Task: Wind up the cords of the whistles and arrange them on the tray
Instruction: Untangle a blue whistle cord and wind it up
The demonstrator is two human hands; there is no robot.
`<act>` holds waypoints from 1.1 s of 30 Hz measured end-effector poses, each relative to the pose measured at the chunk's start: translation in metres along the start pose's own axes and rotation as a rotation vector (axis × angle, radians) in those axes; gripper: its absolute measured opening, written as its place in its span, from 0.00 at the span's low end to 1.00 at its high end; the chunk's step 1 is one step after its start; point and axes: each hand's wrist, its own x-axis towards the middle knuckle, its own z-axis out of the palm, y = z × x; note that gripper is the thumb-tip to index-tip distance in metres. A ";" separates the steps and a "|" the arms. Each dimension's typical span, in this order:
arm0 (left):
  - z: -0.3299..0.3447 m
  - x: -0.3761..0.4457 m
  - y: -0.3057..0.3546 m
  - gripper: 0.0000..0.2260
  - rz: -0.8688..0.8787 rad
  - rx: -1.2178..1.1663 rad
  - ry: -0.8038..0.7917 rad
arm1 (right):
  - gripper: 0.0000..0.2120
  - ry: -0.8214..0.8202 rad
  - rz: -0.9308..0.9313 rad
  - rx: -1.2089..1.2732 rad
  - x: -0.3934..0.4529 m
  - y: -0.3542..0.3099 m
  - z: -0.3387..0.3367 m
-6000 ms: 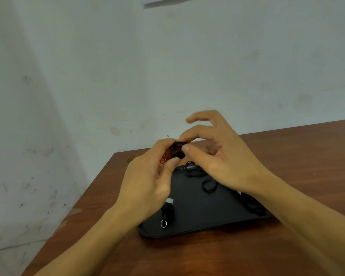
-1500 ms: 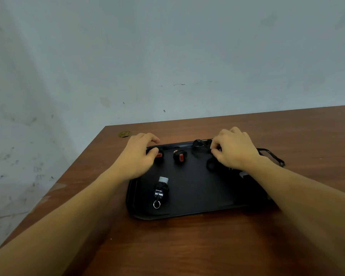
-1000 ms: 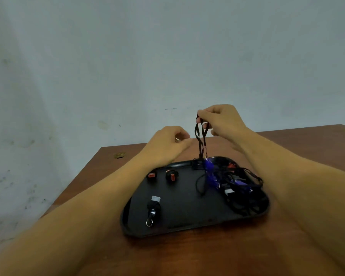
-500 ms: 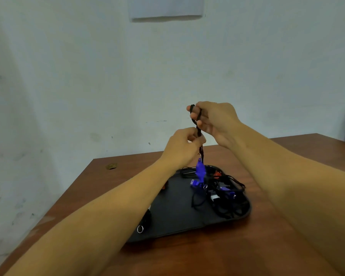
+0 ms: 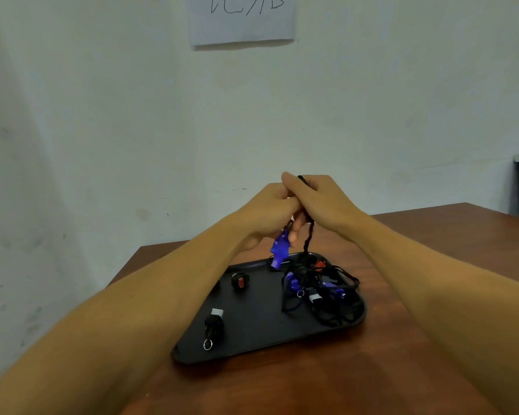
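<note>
Both hands are up above the tray (image 5: 252,339). The left hand (image 5: 267,217) pinches a blue whistle (image 5: 279,248). At its 3 o'clock, the right hand (image 5: 324,202) grips the black cord (image 5: 308,238).

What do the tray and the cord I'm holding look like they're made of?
Tray: probably moulded plastic, matte black, with a rounded raised rim and a dull sheen. Cord: seemingly woven or braided fabric, black; it hangs limp and twisted below the right hand. Neither is certain at this resolution.
</note>
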 end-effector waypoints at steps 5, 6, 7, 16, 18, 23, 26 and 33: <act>-0.013 -0.023 -0.010 0.09 -0.023 -0.075 -0.080 | 0.27 0.066 -0.125 -0.242 0.004 -0.005 0.002; -0.017 -0.028 -0.015 0.10 -0.034 -0.098 -0.094 | 0.27 0.083 -0.149 -0.291 0.005 -0.007 -0.001; -0.022 -0.033 -0.022 0.10 -0.047 -0.119 -0.110 | 0.27 0.102 -0.170 -0.327 0.008 -0.008 -0.004; -0.040 -0.073 -0.058 0.14 -0.095 -0.105 -0.167 | 0.28 0.196 -0.147 -0.586 0.009 0.010 -0.026; -0.039 -0.076 -0.058 0.11 -0.086 -0.135 -0.168 | 0.27 0.190 -0.117 -0.689 0.006 0.014 -0.024; -0.029 -0.078 -0.063 0.11 -0.061 -0.167 -0.128 | 0.22 0.012 -0.024 -0.756 -0.019 0.032 -0.008; -0.023 -0.078 -0.066 0.11 -0.022 -0.098 -0.088 | 0.19 -0.158 0.063 -0.141 -0.042 0.032 0.023; -0.019 -0.087 -0.089 0.15 -0.053 0.088 0.101 | 0.16 -0.238 0.023 -0.099 -0.068 0.042 0.068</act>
